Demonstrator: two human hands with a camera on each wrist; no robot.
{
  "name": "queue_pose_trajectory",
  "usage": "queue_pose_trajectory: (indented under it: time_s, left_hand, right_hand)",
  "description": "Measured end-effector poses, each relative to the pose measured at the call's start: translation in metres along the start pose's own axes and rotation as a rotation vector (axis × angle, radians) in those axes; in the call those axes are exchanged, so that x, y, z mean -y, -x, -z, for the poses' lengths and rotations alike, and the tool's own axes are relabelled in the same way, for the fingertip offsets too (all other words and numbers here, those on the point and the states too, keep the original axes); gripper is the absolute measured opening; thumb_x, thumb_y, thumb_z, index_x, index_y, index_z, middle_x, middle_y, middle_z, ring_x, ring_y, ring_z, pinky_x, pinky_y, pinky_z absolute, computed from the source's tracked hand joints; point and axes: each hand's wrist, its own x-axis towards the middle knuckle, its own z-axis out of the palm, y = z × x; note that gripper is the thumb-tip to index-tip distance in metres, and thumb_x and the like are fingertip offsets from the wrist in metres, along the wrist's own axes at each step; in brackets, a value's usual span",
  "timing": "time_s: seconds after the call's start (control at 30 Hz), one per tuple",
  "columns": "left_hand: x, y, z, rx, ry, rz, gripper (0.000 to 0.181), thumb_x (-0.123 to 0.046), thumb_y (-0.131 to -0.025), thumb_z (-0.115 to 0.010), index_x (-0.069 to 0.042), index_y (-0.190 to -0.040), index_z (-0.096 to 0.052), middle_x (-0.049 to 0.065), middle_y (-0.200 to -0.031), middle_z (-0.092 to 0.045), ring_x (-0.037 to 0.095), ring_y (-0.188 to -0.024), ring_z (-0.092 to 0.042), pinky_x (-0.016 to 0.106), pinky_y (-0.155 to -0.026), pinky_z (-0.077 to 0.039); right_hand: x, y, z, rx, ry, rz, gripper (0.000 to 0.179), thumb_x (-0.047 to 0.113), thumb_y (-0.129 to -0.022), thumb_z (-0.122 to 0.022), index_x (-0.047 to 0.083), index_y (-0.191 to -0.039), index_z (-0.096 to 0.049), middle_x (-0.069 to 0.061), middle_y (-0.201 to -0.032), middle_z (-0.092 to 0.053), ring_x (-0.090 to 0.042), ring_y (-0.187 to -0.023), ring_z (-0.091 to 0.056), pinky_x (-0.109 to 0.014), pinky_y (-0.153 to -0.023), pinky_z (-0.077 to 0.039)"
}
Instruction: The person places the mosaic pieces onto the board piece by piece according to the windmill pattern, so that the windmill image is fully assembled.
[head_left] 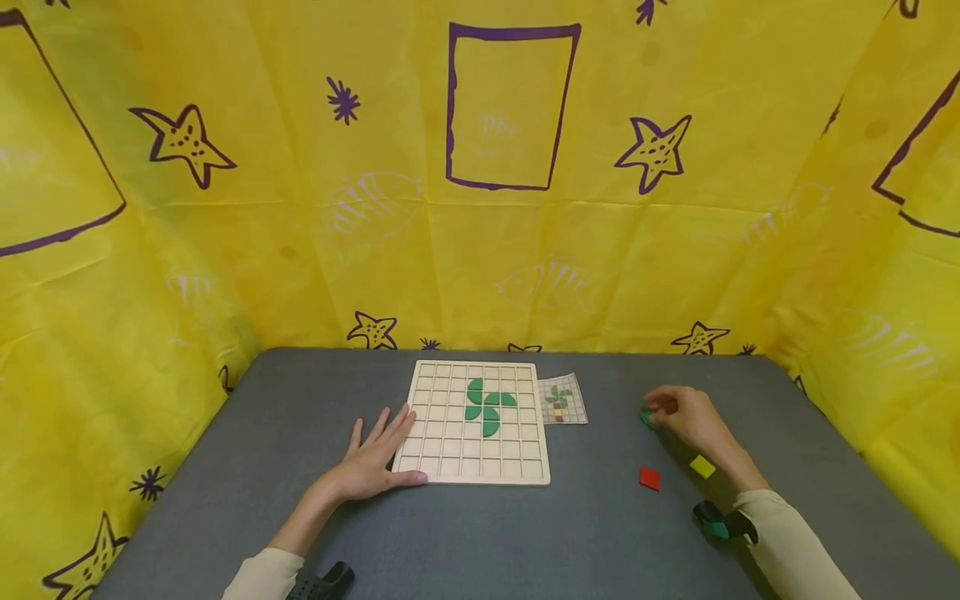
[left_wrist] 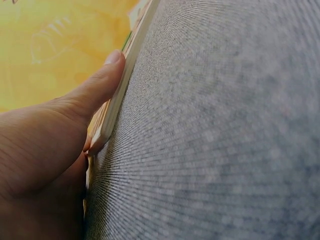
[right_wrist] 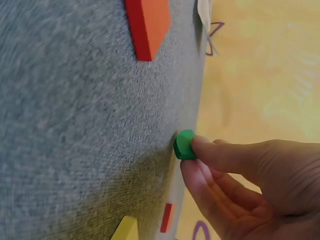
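Note:
A square wooden board with a grid lies on the table, several green quarter-round tiles forming a pinwheel on it. My left hand rests along the board's left side, fingers spread and thumb at the front edge; the left wrist view shows the thumb against the rim. Off to the right, my right hand pinches a green tile between thumb and fingers, at or just above the table. Nearer to me lie a red tile and a yellow tile.
A printed pattern card touches the board's right edge. Another red tile shows beyond the right hand in the right wrist view. A yellow patterned cloth hangs behind and beside the grey table.

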Motion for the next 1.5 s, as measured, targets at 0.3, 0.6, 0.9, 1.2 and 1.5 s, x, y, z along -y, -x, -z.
queue_pose_trajectory:
  time_s: [0.3, 0.6, 0.9, 1.2, 1.5]
  left_hand:
    - [0.000, -0.001, 0.001, 0.010, -0.001, 0.017, 0.103, -0.056, -0.084, -0.069, -0.005, -0.157, -0.017, 0.015, -0.163, -0.009, 0.044, -0.148, 0.002, 0.067, -0.108, 0.014]
    - [-0.002, 0.000, 0.002, -0.008, -0.003, -0.001, 0.103, -0.053, -0.084, -0.071, -0.003, -0.156, -0.019, 0.019, -0.162, -0.011, 0.047, -0.146, -0.002, 0.069, -0.107, 0.011]
    - [-0.003, 0.000, 0.002, -0.003, -0.014, 0.011, 0.103, -0.054, -0.084, -0.071, -0.003, -0.156, -0.018, 0.018, -0.163, -0.010, 0.047, -0.147, -0.001, 0.068, -0.108, 0.011]
    - [-0.003, 0.000, 0.004, 0.000, -0.012, 0.015, 0.103, -0.055, -0.084, -0.070, -0.004, -0.157, -0.017, 0.017, -0.163, -0.010, 0.045, -0.147, 0.000, 0.068, -0.108, 0.012]
    - [-0.002, 0.000, 0.003, 0.004, -0.026, 0.011, 0.103, -0.057, -0.084, -0.069, -0.005, -0.157, -0.017, 0.016, -0.163, -0.009, 0.045, -0.147, -0.001, 0.068, -0.108, 0.012]
  right_hand:
    - [0.010, -0.008, -0.003, -0.031, -0.009, 0.044, 0.024, -0.006, -0.083, -0.072, -0.007, -0.108, -0.070, -0.011, -0.088, -0.071, -0.023, -0.078, -0.067, -0.031, -0.066, -0.056]
    - [0.021, -0.019, -0.014, -0.054, -0.009, 0.115, 0.023, -0.006, -0.081, -0.074, -0.007, -0.104, -0.070, -0.013, -0.087, -0.071, -0.025, -0.077, -0.068, -0.034, -0.067, -0.056]
    - [0.033, -0.026, -0.019, -0.045, -0.008, 0.128, 0.022, -0.005, -0.083, -0.073, -0.006, -0.104, -0.071, -0.013, -0.089, -0.071, -0.025, -0.079, -0.068, -0.039, -0.070, -0.056]
    - [0.043, -0.034, -0.029, -0.048, 0.001, 0.149, 0.022, -0.004, -0.082, -0.074, -0.004, -0.103, -0.071, -0.009, -0.087, -0.071, -0.024, -0.078, -0.067, -0.040, -0.070, -0.056]
    - [0.057, -0.040, -0.044, -0.026, -0.045, 0.152, 0.021, -0.004, -0.082, -0.074, -0.005, -0.103, -0.072, -0.010, -0.087, -0.071, -0.023, -0.078, -0.067, -0.040, -0.072, -0.056]
